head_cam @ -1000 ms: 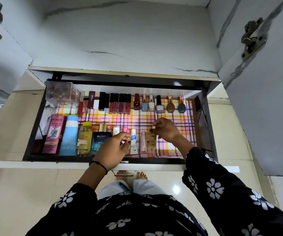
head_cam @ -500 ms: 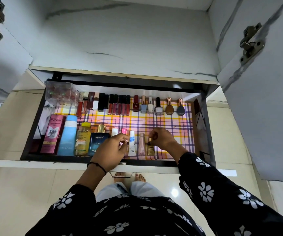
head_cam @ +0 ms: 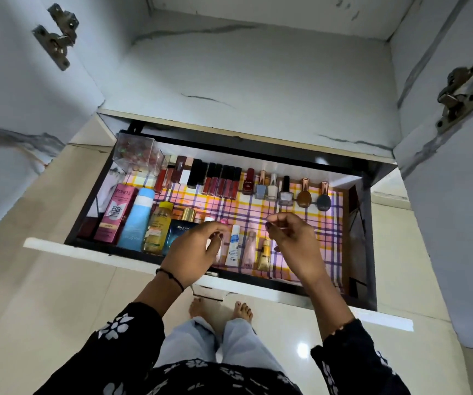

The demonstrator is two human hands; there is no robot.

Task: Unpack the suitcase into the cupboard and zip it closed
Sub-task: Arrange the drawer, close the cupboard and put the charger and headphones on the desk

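Hovering over the drawer [head_cam: 370, 238], the left hand [head_cam: 195, 246] and right hand [head_cam: 295, 243] looked loosely curled, empty; light, slick tubes [head_cam: 234, 246] seemed best pinched mid-body.

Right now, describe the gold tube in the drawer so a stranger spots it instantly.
In the open drawer, follow the front row rightwards to its end. The gold tube lies last, beside a beige tube, the only shiny gold one there.

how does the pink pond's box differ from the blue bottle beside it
The Pond's box is pink and square-edged; the blue bottle is light blue and round-bodied. The Pond's box shows big lettering; the blue bottle is mostly plain, with a white band near its top. Both sit side by side at the left end of the drawer.
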